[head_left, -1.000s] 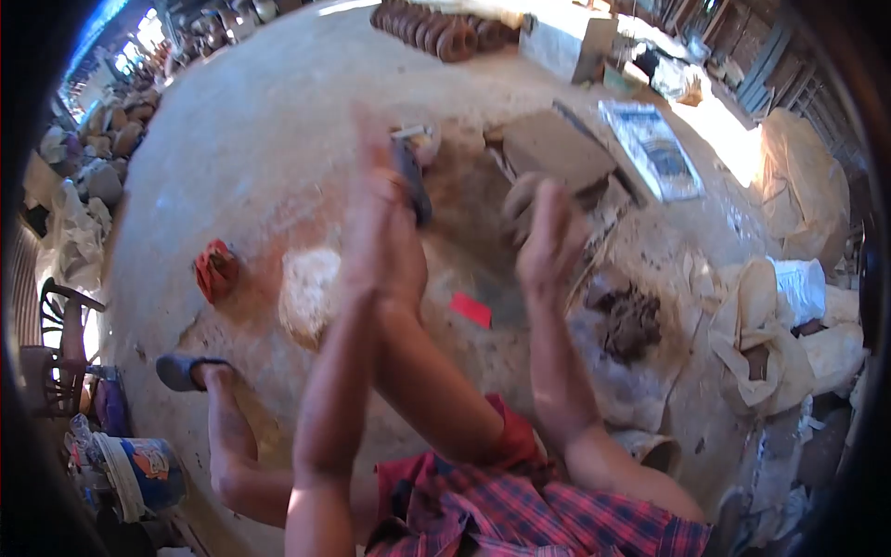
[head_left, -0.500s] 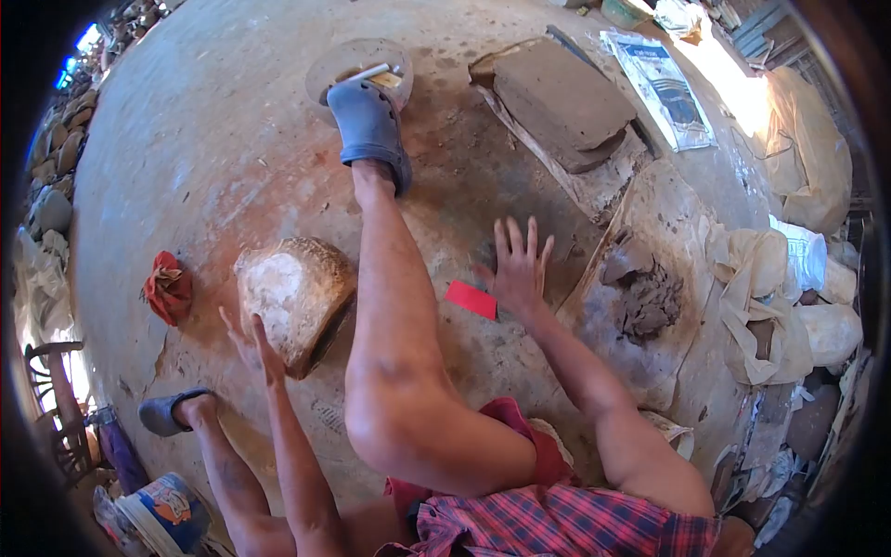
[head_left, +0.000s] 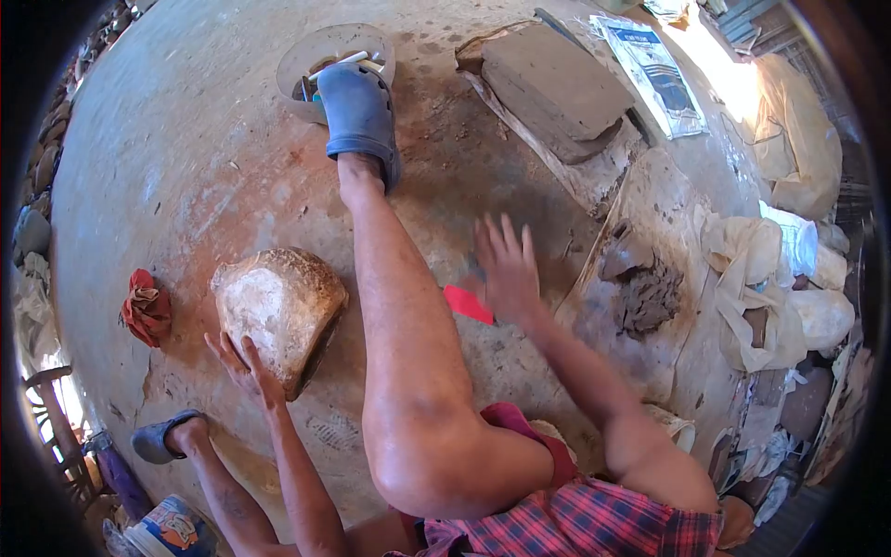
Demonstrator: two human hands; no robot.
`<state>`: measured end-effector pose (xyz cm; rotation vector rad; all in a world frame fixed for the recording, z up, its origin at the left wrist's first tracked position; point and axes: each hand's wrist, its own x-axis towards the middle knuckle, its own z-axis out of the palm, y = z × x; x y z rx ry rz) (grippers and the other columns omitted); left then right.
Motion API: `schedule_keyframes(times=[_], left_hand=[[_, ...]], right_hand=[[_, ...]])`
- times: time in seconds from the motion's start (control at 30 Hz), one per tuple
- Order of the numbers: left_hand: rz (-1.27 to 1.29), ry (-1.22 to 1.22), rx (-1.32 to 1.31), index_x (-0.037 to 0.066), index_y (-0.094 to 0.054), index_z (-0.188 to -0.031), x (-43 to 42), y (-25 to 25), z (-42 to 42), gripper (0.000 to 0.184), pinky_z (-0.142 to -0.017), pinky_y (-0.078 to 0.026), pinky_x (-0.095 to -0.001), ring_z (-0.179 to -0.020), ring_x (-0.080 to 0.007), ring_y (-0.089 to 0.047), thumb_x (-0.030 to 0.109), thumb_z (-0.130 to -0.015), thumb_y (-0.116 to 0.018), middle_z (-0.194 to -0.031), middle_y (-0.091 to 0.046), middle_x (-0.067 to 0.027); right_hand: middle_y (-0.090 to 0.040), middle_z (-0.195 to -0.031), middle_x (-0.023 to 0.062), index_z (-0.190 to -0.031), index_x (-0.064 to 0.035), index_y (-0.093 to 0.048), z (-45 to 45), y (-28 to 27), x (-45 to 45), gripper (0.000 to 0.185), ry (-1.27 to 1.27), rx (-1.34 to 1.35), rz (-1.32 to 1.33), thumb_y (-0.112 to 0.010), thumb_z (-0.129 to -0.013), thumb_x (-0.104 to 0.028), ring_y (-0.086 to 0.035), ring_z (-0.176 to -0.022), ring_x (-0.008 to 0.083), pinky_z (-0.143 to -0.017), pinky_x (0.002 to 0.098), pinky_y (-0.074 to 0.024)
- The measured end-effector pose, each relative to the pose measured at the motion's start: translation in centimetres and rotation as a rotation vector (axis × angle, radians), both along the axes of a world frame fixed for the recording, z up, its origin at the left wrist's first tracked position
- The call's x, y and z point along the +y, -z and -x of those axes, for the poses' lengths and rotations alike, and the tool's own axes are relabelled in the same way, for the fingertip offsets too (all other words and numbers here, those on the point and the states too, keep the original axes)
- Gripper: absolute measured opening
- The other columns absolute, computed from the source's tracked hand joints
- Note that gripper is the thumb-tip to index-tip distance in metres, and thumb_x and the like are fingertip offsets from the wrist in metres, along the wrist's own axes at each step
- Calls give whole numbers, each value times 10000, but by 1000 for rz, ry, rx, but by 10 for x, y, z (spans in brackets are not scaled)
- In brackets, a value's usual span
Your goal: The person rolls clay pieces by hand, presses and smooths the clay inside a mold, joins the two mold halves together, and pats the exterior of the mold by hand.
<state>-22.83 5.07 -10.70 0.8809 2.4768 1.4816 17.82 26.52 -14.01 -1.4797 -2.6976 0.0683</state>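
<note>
My left hand (head_left: 247, 369) is open, fingers apart, beside the lower left edge of a rounded, white-dusted brown block (head_left: 278, 311). I cannot tell whether the fingertips touch it. My right hand (head_left: 509, 277) is open with its fingers stretched out, over the floor and slightly blurred. Next to that hand lies a flat red piece (head_left: 467, 304), partly covered by it. Neither hand holds anything I can see. A crumpled red cloth (head_left: 147, 308) rests to the left of the block.
A blue clog (head_left: 360, 110) on my outstretched leg stands before a clear tub (head_left: 295, 70) with tools. At right are a flat clay slab (head_left: 557, 84), a lump of clay (head_left: 645, 292) on a sheet, a printed sack (head_left: 650, 74) and cloth bundles (head_left: 756, 288).
My left hand has come closer to the block's lower edge. My right hand has shifted slightly and its fingers are closer together. The whole view has moved a little.
</note>
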Motion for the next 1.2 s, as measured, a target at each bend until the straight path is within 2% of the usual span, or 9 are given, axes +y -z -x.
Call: schedule_keyframes(times=[0.13, 0.37, 0.47, 0.6, 0.7, 0.77, 0.9, 1.03, 1.2], left_hand=[[-85, -12, -151, 87, -125, -1703, 5, 2, 3, 879, -1226, -328, -462, -1513, -340, -396, 443, -1062, -609, -1675, -331, -253], [-20, -27, -43, 91, -135, -1702, -1, 3, 0, 866, -1224, -332, -455, -1533, -352, -383, 417, -1058, -612, -1645, -381, -279], [-32, -35, -51, 133, -155, -1706, -5, 5, -1, 836, -1223, -328, -446, -1482, -340, -427, 351, -1063, -642, -1611, -410, -284], [-42, -54, -75, 115, -172, -1701, 6, 0, -5, 822, -1212, -353, -452, -1501, -342, -424, 356, -1061, -628, -1605, -447, -253], [-54, -63, -120, 120, -160, -1703, 1, -2, -6, 830, -1215, -349, -445, -1508, -335, -414, 339, -1061, -637, -1615, -435, -247], [-85, -59, -161, 115, -168, -1702, 5, -7, -8, 820, -1216, -352, -441, -1519, -338, -399, 334, -1062, -633, -1626, -420, -247], [-37, -53, -107, 114, -169, -1701, 4, -7, -7, 818, -1220, -349, -437, -1533, -340, -383, 328, -1063, -633, -1634, -406, -251], [-27, -72, -100, 108, -175, -1699, 5, -8, -8, 815, -1220, -349, -436, -1528, -342, -390, 325, -1062, -634, -1634, -403, -259], [-91, -52, -118, 105, -203, -1692, 3, 1, -2, 818, -1224, -341, -435, -1515, -349, -412, 327, -1047, -655, -1619, -424, -273]], right_hand=[[-307, -1709, 182, -1662, -110, -321, 9, 15, -7, 998, 87, 32, 54, -498, -939, -775, -221, -1593, 428, -1244, 701, -143], [-266, -1729, 174, -1664, -87, -301, 38, 13, 199, 970, 317, 124, -370, -454, -979, -756, -214, -1589, 437, -1230, 736, -111], [-283, -1721, 176, -1662, -46, -277, 35, 17, 125, 979, 403, 82, -311, -470, -989, -729, -220, -1593, 419, -1238, 715, -125], [-281, -1717, 200, -1649, 25, -255, 2, 13, -37, 963, 152, 123, 61, -509, -1007, -647, -225, -1593, 413, -1255, 670, -137], [-269, -1718, 208, -1653, 3, -262, -18, 16, -32, 936, 30, 156, 104, -506, -1013, -634, -229, -1589, 422, -1250, 683, -139], [-265, -1718, 196, -1650, -18, -287, 5, 12, 43, 914, 163, -51, -76, -516, -1010, -629, -249, -1583, 408, -1244, 690, -158], [-306, -1704, 195, -1642, -60, -337, 27, 5, 183, 873, 327, 243, -380, -495, -1017, -648, -302, -1549, 450, -1224, 716, -175], [-296, -1703, 194, -1637, -73, -353, 27, 15, 101, 887, 395, 107, -282, -522, -998, -665, -306, -1542, 447, -1222, 718, -177], [-452, -1594, 195, -1625, -83, -377, -13, 6, -46, 864, 117, 151, -13, -636, -964, -575, -341, -1520, 425, -1207, 723, -193]])
